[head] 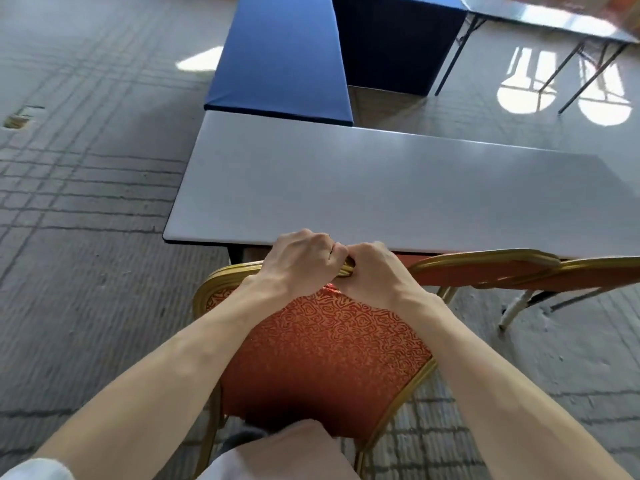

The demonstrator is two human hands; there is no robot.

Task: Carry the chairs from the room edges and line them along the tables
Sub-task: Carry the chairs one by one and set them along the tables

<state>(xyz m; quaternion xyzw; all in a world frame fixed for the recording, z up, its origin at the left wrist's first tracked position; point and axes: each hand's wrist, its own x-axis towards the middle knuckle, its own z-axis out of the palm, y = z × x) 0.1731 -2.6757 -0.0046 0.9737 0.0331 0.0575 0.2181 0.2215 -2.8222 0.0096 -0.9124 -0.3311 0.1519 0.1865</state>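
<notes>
Gripping the chair point(325, 358) top rail, both hands, left point(301, 261) and right point(370, 271), curl shut, knuckles touching.

— Chair point(322, 362) back: woven cloth, orange-red with a swirling raised pattern, faintly sheened. Frame point(398, 403) around it: gold-painted metal tube, smooth, slightly glossy.

— And the nearest table point(346, 188)?

— Pale grey top, smooth and hard like laminate, satin sheen, dark edge band. Beyond it, covered table point(277, 60): blue cloth, matt, pulled flat, creased at the corner.

— Floor point(86, 202)?

— Grey carpet, rough and matt, grid lines pressed in, worn in patches. Farther right, smoother and glossy enough to mirror window light.

— Neighbouring chair point(491, 268)?

— Same gold metal rim, same orange cloth. Legs of the far table point(450, 60): thin dark metal.
</notes>
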